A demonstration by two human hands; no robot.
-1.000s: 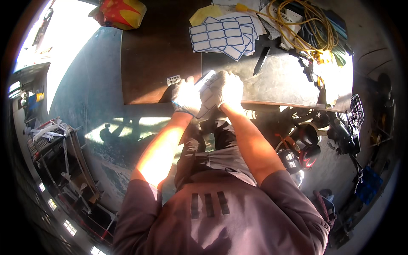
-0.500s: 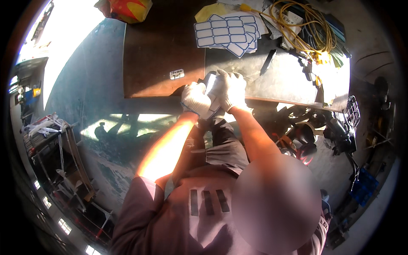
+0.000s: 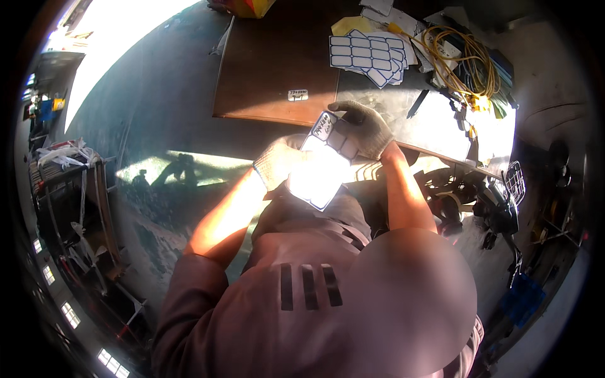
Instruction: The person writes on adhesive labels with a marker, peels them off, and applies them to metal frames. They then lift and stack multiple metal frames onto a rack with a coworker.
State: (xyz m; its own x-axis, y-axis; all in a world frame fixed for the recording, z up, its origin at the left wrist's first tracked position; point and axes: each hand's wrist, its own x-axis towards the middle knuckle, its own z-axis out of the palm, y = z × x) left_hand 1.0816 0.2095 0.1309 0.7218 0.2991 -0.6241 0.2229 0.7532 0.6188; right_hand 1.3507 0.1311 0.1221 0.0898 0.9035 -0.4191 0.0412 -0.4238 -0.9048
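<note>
Both my hands wear knitted gloves and hold one sheet of blue-bordered white labels (image 3: 325, 179) between them, just off the desk's near edge. Sunlight washes out much of the sheet; its top label carries black handwriting. My left hand (image 3: 276, 165) is closed on the sheet's left side. At its upper right, my right hand (image 3: 367, 130) grips the edge, fingers curled over the top corner. A single written label (image 3: 298, 95) lies on the brown part of the desk (image 3: 271, 69). Farther back is a fanned stack of similar label sheets (image 3: 360, 53).
A black marker (image 3: 418, 104) lies right of the stack. Coiled yellow cable (image 3: 463, 53) sits on papers at the desk's far right. A red and yellow bag (image 3: 249, 6) shows at the far edge. Left stands a rack (image 3: 69, 170); a dark machine (image 3: 501, 195) is at right.
My hands have drawn back from the desk edge toward my body and spread apart. The label sheet now faces up in the sunlight. The view has shifted, so the desk appears farther right.
</note>
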